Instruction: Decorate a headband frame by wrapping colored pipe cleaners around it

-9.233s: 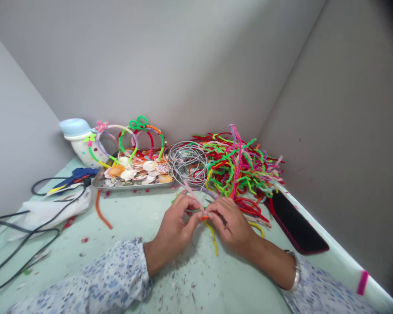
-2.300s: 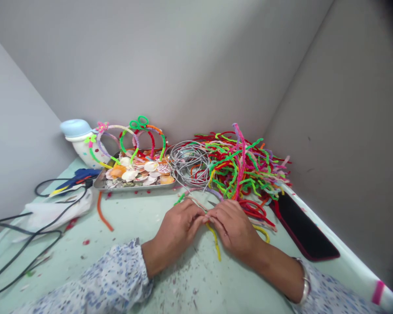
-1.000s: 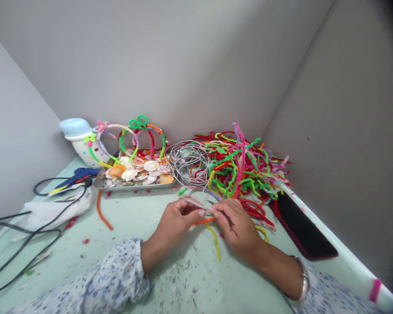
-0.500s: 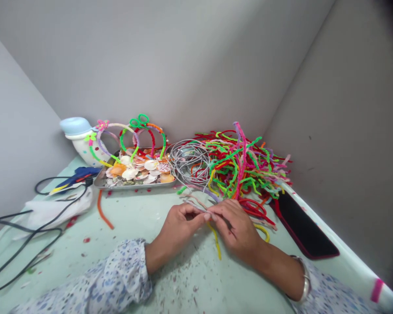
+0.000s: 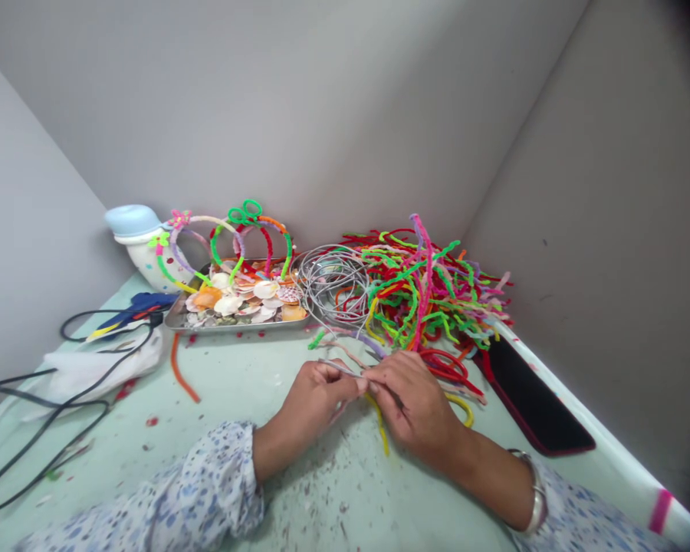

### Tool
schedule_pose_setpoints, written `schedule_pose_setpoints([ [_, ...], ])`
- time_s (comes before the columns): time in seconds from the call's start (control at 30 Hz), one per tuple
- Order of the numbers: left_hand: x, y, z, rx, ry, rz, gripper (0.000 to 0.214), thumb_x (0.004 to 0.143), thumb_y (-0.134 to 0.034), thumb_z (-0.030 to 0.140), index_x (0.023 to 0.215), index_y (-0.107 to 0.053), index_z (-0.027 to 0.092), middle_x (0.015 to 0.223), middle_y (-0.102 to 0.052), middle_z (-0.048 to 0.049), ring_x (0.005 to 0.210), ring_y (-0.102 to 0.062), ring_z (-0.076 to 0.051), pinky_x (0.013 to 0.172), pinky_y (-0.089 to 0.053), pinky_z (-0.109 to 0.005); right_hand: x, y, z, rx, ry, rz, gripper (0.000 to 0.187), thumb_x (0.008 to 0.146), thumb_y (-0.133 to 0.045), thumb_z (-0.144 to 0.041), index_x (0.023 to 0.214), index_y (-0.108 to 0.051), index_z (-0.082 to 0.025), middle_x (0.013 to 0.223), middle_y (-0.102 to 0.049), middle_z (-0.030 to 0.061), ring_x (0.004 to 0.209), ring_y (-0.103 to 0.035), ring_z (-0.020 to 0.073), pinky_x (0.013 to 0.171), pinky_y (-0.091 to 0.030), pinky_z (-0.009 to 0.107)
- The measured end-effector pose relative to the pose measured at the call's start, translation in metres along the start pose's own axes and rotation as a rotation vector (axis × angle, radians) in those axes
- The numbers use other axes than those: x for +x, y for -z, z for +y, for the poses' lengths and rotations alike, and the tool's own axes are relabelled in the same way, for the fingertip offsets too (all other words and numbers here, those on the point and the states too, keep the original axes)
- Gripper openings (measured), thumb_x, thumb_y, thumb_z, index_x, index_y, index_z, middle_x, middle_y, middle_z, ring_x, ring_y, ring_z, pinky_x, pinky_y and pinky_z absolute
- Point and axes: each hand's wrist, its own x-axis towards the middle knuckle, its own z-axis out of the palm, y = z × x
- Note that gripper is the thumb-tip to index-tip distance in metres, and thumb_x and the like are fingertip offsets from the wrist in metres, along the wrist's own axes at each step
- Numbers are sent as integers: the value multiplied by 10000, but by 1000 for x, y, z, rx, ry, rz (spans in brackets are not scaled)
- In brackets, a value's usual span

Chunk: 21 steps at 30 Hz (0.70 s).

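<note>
We see a pale green table cover (image 5: pixel 304 498) flecked with dark specks and red spots, and whitish sleeves (image 5: pixel 207 479) patterned in blue blotches. The thin strand (image 5: pixel 340 368) looks pale grey to us, the bracelet (image 5: pixel 537 498) silver, the wire coil (image 5: pixel 330 282) grey. We find red, green, pink, orange and lilac mixed through the fuzzy stems (image 5: pixel 424 284), and bands of cream, lilac, green and red on the hoops (image 5: pixel 215 222). We note a white bottle (image 5: pixel 148 259) with coloured dots and light blue cap (image 5: pixel 133 221).
</note>
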Motion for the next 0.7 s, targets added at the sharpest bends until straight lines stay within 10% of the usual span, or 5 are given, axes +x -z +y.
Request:
schedule_pose_setpoints([
  [0.7, 7, 0, -13, 43, -99, -15, 249, 703, -636, 309, 549, -512, 156, 508, -397, 45, 504, -336, -89, 507, -265, -237, -1, -3, -1, 14, -8, -29, 181, 878, -421, -99, 924, -567, -195, 766, -582, 37, 741, -500, 201, 716, -369, 368],
])
